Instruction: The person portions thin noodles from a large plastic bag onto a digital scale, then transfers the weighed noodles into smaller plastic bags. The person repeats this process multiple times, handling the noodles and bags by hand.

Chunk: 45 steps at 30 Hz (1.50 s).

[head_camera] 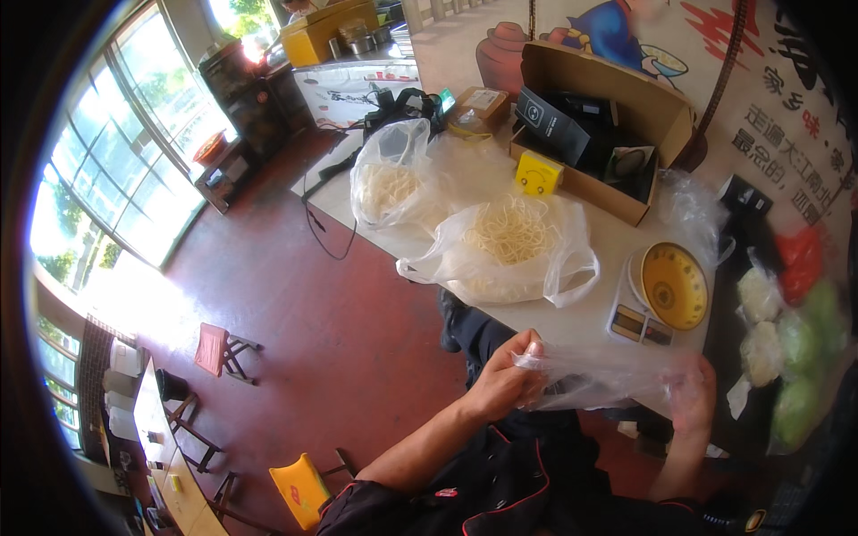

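Between my two hands a thin clear plastic bag [603, 378] is stretched out, just off the table's near edge. My left hand [513, 372] grips one end in a closed fist. At the other end, my right hand [694, 395] holds the film, its fingers partly blurred behind the plastic. On the table ahead, an open white plastic bag [570, 275] holds a heap of pale noodles [513, 231]. A second bag [365, 194] with noodles [395, 187] stands farther left. A yellow patterned bowl [673, 287] sits tilted on a kitchen scale [637, 325] near my right hand.
An open cardboard box [590, 184] with dark items stands at the table's back, a yellow smiley-face block [538, 174] before it. Crumpled plastic [690, 208] lies beside the box. Bagged green produce [798, 375] is at right. Folding stools [213, 350] stand on the red floor [322, 348].
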Each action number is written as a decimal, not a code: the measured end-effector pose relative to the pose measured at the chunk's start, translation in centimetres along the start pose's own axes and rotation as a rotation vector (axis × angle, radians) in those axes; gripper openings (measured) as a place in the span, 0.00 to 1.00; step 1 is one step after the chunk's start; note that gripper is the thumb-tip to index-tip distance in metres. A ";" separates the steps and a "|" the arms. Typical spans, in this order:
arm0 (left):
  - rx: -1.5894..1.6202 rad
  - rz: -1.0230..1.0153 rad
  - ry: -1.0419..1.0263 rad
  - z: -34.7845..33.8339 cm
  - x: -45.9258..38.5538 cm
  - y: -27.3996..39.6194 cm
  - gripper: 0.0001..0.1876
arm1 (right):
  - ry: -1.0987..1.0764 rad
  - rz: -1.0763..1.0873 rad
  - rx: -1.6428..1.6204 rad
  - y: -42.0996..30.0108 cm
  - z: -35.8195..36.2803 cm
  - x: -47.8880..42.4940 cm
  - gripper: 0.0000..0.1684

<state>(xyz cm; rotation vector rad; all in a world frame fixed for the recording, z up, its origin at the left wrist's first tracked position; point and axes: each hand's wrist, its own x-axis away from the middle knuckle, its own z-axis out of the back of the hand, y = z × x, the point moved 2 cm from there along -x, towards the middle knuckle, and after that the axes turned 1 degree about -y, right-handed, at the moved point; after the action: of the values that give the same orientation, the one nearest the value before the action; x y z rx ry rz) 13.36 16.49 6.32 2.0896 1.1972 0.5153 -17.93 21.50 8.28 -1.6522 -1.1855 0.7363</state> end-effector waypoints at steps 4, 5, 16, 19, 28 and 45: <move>0.004 0.132 0.147 0.8 -0.6 -0.6 0.16 | -0.844 -0.382 -0.492 -0.6 1.2 0.1 0.24; 0.044 0.144 0.183 0.8 -1.0 -0.5 0.17 | -0.788 -0.346 -0.469 -0.1 1.6 0.1 0.21; -0.337 -0.089 -0.084 -1.7 -4.2 -1.5 0.22 | 0.058 0.233 0.307 -0.4 1.9 -2.4 0.06; -0.583 -0.281 -0.178 -5.0 -6.3 -1.5 0.19 | 0.300 0.228 0.167 -1.3 1.6 -4.0 0.12; -0.564 -0.180 -0.073 -4.2 -10.4 -4.0 0.20 | 0.201 0.011 0.351 -0.1 3.2 -9.2 0.12; -0.669 -0.093 0.042 -2.1 -10.9 -6.0 0.27 | 0.044 -0.185 0.235 2.9 7.1 -13.3 0.10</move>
<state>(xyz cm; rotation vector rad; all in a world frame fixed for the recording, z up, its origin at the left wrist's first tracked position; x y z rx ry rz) 2.96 10.00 3.39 1.4527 0.9628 0.7910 -27.61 11.27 2.24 -1.3392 -1.1559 0.6900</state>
